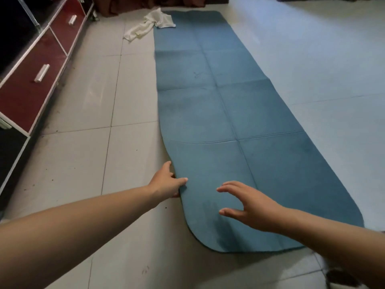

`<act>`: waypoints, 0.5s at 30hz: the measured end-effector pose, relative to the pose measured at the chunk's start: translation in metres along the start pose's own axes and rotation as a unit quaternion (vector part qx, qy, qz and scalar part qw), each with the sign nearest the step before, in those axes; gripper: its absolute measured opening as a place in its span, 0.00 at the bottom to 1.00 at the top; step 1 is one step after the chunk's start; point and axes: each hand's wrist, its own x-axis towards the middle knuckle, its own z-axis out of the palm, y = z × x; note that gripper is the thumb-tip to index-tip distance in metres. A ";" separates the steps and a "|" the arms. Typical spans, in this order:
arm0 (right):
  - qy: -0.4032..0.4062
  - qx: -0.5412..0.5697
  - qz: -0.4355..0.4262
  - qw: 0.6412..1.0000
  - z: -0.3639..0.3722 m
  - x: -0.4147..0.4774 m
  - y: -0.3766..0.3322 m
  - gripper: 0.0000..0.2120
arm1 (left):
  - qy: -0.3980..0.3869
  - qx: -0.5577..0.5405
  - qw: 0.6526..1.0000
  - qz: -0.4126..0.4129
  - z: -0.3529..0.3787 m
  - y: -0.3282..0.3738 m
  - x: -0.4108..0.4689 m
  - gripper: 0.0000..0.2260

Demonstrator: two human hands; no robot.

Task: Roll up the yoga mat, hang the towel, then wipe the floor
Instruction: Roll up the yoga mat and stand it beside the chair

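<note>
A blue yoga mat point(218, 113) lies flat and unrolled on the tiled floor, running from near me to the far wall. My left hand point(166, 181) rests at the mat's left edge near the close end, thumb on top and fingers seemingly tucked under the edge. Over the near end of the mat hovers my right hand point(248, 207), fingers spread and holding nothing. A crumpled white towel point(149, 25) lies on the floor at the mat's far left corner, partly overlapping it.
A low cabinet point(39, 67) with dark red drawers and metal handles runs along the left side. Brown fabric point(133, 5) hangs at the far wall. Pale floor tiles point(100, 163) surround the mat, with dirt specks near the cabinet.
</note>
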 end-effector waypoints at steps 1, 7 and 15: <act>0.004 -0.002 0.004 1.000 0.000 0.002 0.001 0.26 | -0.025 0.019 0.999 0.009 -0.003 0.000 -0.007 0.29; 0.050 0.003 0.045 0.998 -0.009 0.014 0.022 0.24 | -0.171 0.284 0.940 0.081 -0.025 -0.017 -0.037 0.30; 0.067 -0.005 0.083 0.994 -0.015 0.019 0.047 0.25 | -0.103 0.431 0.877 0.185 -0.014 -0.027 -0.034 0.28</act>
